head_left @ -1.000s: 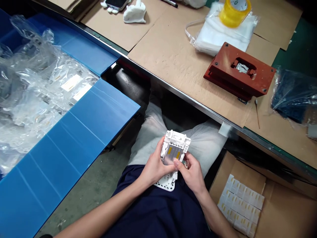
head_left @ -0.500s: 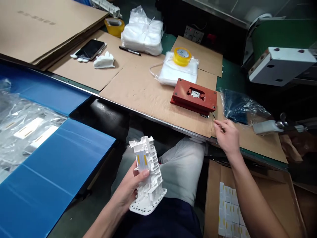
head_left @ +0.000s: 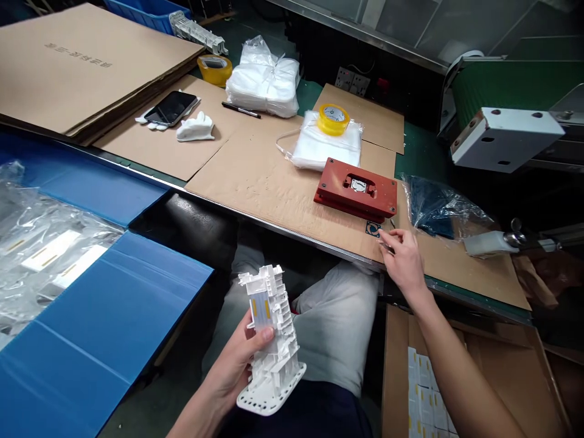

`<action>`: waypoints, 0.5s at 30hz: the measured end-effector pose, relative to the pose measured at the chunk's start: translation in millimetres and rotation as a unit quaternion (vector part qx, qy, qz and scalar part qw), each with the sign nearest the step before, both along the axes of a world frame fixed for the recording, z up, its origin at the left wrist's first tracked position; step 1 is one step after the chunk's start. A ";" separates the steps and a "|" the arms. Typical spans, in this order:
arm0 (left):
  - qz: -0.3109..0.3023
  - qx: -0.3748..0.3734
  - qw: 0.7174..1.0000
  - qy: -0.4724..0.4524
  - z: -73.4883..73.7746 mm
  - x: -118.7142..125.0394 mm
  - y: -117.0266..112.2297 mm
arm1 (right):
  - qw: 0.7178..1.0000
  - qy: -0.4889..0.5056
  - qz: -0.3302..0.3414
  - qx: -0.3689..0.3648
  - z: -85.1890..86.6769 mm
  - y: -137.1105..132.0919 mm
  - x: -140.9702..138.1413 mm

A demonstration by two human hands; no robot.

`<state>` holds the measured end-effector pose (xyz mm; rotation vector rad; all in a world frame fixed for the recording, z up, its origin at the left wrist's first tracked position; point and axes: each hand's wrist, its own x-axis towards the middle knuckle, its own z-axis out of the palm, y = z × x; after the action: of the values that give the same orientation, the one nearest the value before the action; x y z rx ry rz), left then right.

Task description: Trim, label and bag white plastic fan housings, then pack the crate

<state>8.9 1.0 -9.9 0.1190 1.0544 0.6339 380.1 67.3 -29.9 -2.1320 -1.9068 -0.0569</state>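
My left hand [head_left: 239, 353] is wrapped round a tall white plastic housing [head_left: 276, 340], with the thumb pressed on its front below two yellow strips. The housing stands nearly upright over my lap, its flat oval base with holes at the bottom. My right hand [head_left: 404, 261] is over the table's front edge, fingers pinched at the corner of a small dark square plate [head_left: 373, 229] with a cut-out middle. Just behind the plate sits a red block fixture [head_left: 356, 190], a small pale part [head_left: 358, 185] in its recess. The exact grip on the plate is partly hidden.
Yellow tape [head_left: 333, 119] lies on white bags [head_left: 314, 146]; more bags [head_left: 263, 82] stand behind. A phone [head_left: 171, 108] and white glove [head_left: 195, 128] are at left. Blue sheet [head_left: 114, 328] and a cardboard box [head_left: 396, 365] flank my legs. A white-metal machine part [head_left: 506, 140] juts out right.
My right hand has moved left to the dark plate, which now shows more of its face in front of the red fixture. My left hand keeps its hold. The view has tilted slightly up.
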 end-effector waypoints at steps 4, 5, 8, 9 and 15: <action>-0.007 0.007 0.999 -0.034 -5.1 -3.0 -1.1 | 0.999 0.010 0.028 -0.014 -0.2 17.0 13.8; -0.009 0.009 0.999 -0.041 -7.4 -4.3 -2.1 | 0.999 0.016 0.034 -0.014 -0.7 17.3 14.1; 0.003 0.025 0.998 -0.058 -13.1 -6.4 -4.7 | 0.998 0.044 0.047 -0.004 0.7 8.0 6.0; 0.007 0.034 0.997 -0.066 -13.6 -5.8 -4.6 | 0.997 0.056 0.051 0.001 3.0 2.1 -0.1; 0.003 0.123 0.988 -0.097 -5.3 13.9 10.5 | 0.957 0.287 -0.002 -0.049 31.7 -47.3 -77.6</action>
<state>22.9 11.5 -15.2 0.2639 0.7864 0.7639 302.5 20.0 1.8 -1.9221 -1.5787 0.6004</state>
